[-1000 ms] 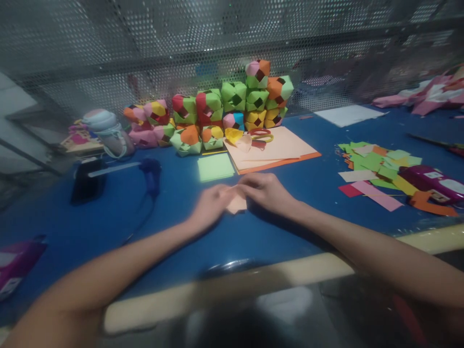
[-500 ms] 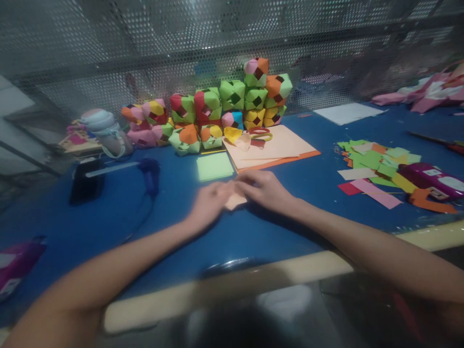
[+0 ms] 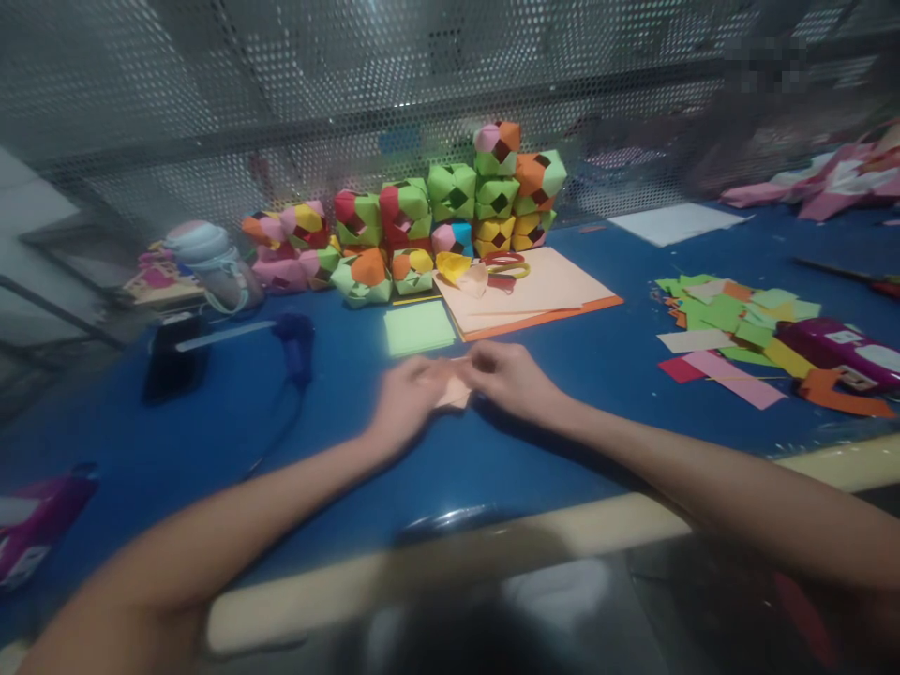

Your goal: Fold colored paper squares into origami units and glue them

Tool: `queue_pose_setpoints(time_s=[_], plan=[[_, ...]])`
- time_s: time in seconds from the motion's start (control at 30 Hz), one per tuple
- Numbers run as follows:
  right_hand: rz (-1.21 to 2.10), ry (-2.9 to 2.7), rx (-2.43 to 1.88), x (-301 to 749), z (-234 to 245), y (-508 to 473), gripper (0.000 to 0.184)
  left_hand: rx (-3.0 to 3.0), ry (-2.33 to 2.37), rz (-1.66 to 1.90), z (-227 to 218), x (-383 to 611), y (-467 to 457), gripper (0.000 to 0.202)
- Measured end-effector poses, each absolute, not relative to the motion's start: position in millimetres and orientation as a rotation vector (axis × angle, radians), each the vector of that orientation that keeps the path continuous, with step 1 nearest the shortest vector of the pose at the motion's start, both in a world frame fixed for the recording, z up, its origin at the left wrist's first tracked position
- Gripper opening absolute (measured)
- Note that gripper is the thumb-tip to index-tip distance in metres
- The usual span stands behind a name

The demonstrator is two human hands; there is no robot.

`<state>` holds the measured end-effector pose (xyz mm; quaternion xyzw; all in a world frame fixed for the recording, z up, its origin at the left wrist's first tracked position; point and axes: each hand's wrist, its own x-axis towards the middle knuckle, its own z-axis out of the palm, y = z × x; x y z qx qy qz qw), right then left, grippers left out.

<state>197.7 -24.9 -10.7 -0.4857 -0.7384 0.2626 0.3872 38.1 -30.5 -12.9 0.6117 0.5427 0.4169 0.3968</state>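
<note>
A small folded piece of peach paper lies low over the blue table, between my two hands. My left hand grips its left side with the fingers closed. My right hand pinches the paper's right upper edge, fingers bent. Most of the paper is hidden under the fingers. Just beyond my hands is a stack of light green paper squares. Behind it to the right lie peach paper sheets on an orange one, with red-and-yellow-handled scissors on top.
Several folded paper blocks stand stacked at the back. Paper scraps and a purple packet-like object lie right. On the left are a blue glue gun, a dark phone and a tumbler. A perforated metal panel rises behind.
My right hand's fingers have curled in more tightly at the paper's edge. The left hand keeps its hold. The whole view has shifted slightly.
</note>
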Motion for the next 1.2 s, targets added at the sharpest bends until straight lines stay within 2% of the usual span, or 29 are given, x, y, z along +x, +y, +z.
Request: queue_pose_setpoints(time_s=[0.2, 0.43, 0.73, 0.83, 0.97, 1.07, 1.2], plan=[[0.581, -2.026, -1.178, 198.4, -9.8, -26.8, 0.019, 1.514, 1.347, 0.987, -8.4, 40.5, -33.6, 0.003], [0.787, -1.854, -1.28, 198.5, 1.6, -29.0, 0.02, 1.424, 1.401, 1.174, -9.1, 41.1, -34.4, 0.011], [0.711, -1.843, -1.287, 191.4, -9.5, -26.3, 0.02, 1.337, 1.362, 1.146, -23.4, 36.5, -27.3, 0.012], [0.853, -1.831, -1.275, 196.4, -2.2, -24.7, 0.021, 1.311, 1.363, 1.157, -26.1, 36.2, -25.6, 0.013], [1.085, -1.665, -1.195, 205.8, 8.4, -22.2, 0.037, 1.25, 1.332, 1.197, -26.8, 37.5, -24.8, 0.014], [1.136, -1.689, -1.239, 205.6, 8.9, -23.5, 0.029, 1.255, 1.359, 1.214, -24.1, 38.4, -26.1, 0.013], [0.989, -1.875, -1.347, 195.7, 2.7, -28.0, 0.021, 1.332, 1.426, 1.19, -18.2, 38.9, -30.0, 0.011]])
